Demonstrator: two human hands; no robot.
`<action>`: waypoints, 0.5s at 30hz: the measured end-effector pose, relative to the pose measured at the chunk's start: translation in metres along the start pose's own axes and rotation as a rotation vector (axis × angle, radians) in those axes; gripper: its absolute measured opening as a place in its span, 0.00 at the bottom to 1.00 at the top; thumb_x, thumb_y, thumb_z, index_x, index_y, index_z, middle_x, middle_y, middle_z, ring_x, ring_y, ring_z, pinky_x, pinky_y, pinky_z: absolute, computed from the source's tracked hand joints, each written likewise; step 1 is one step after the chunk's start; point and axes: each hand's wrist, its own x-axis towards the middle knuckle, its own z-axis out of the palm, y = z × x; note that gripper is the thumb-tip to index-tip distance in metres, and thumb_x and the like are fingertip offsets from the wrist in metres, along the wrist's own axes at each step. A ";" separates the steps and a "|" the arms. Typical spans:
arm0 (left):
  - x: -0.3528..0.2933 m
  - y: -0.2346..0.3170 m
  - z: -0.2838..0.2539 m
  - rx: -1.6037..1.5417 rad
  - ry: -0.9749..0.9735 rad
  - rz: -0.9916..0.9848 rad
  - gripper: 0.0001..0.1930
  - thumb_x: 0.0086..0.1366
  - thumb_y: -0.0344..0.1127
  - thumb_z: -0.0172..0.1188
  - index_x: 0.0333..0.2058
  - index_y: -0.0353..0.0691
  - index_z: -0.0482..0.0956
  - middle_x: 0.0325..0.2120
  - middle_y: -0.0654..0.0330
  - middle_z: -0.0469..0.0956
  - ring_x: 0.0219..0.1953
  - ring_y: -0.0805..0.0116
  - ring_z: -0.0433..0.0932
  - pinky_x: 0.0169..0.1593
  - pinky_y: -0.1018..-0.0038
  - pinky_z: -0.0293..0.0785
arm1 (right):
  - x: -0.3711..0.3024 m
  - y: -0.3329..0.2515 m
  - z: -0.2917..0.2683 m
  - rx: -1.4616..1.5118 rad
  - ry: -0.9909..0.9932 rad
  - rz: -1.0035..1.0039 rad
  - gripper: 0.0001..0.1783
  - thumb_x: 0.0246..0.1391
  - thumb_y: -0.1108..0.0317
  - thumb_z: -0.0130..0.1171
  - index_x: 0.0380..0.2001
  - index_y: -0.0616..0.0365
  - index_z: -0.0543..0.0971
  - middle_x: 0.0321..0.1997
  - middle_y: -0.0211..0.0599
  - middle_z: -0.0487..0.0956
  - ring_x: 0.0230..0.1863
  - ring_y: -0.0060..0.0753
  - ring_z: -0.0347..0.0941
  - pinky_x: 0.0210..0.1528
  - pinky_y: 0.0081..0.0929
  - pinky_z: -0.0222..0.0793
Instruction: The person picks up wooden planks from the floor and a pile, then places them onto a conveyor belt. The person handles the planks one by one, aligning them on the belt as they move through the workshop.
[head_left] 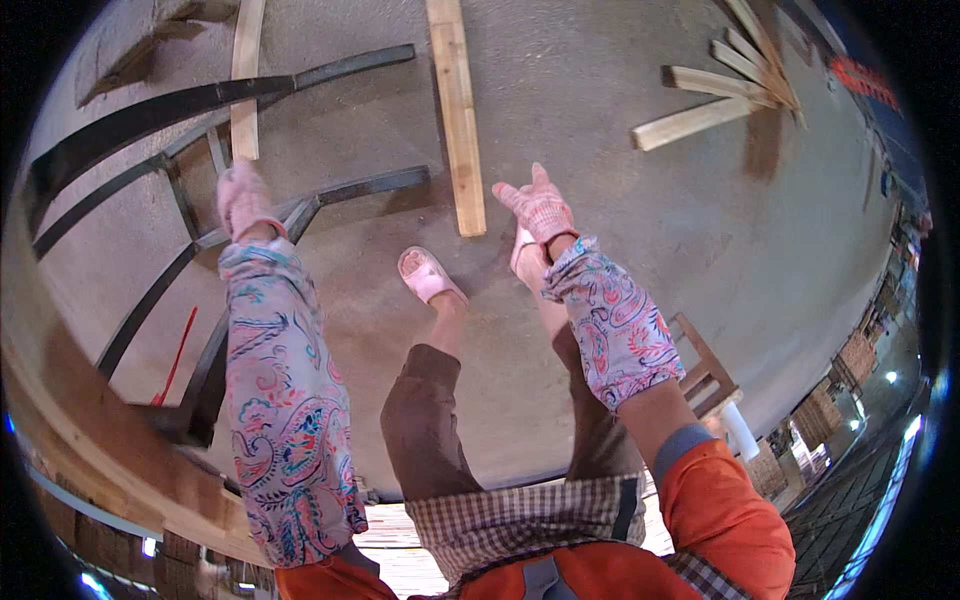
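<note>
Both my hands wear pale pink knitted gloves, with patterned sleeve covers over the forearms. My left hand (246,203) is reached forward at the left, just below the near end of a wooden strip (245,100). It looks blurred, and whether its fingers touch the strip cannot be told. Beside and under it stands a black metal frame (180,200) with curved bars. My right hand (538,208) hovers above my right foot, thumb and a finger spread apart, holding nothing. Between the hands a longer wooden strip (457,120) points toward me, its near end close to my feet.
Several wooden strips (700,120) lie fanned out at the far right. A grey block-like piece (130,55) sits at the far left. A thin red rod (178,355) is near the frame. A small wooden rack (705,370) stands by my right elbow.
</note>
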 end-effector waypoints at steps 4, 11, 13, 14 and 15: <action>0.038 -0.009 0.011 -0.068 0.144 -0.132 0.36 0.58 0.54 0.56 0.59 0.36 0.66 0.52 0.39 0.73 0.56 0.45 0.72 0.58 0.60 0.67 | 0.079 0.011 0.037 -0.058 0.018 0.112 0.61 0.42 0.36 0.66 0.69 0.60 0.50 0.63 0.54 0.69 0.65 0.50 0.63 0.66 0.35 0.59; 0.071 -0.038 0.020 -0.318 0.432 -0.338 0.39 0.58 0.55 0.60 0.61 0.33 0.62 0.53 0.40 0.72 0.58 0.49 0.70 0.59 0.63 0.65 | 0.093 -0.032 0.076 -0.393 0.095 0.064 0.60 0.39 0.41 0.70 0.68 0.53 0.51 0.58 0.56 0.65 0.57 0.60 0.68 0.56 0.49 0.69; 0.084 -0.028 0.021 -0.417 0.485 -0.350 0.41 0.59 0.55 0.62 0.61 0.32 0.61 0.54 0.41 0.72 0.58 0.50 0.70 0.60 0.63 0.65 | 0.099 -0.024 0.076 -0.394 0.110 0.021 0.60 0.39 0.42 0.71 0.68 0.54 0.51 0.56 0.56 0.66 0.55 0.59 0.70 0.53 0.48 0.70; 0.093 -0.018 0.020 -0.482 0.509 -0.332 0.41 0.59 0.55 0.62 0.61 0.32 0.61 0.54 0.41 0.72 0.58 0.50 0.69 0.60 0.64 0.65 | 0.108 -0.028 0.075 -0.440 0.115 0.046 0.60 0.38 0.42 0.71 0.68 0.55 0.51 0.56 0.55 0.66 0.54 0.58 0.70 0.53 0.47 0.71; 0.096 -0.012 0.022 -0.536 0.518 -0.314 0.42 0.59 0.56 0.63 0.62 0.31 0.60 0.54 0.41 0.72 0.59 0.51 0.69 0.60 0.64 0.65 | 0.110 -0.028 0.076 -0.443 0.106 0.054 0.61 0.38 0.42 0.71 0.68 0.55 0.50 0.56 0.55 0.66 0.55 0.58 0.70 0.54 0.47 0.71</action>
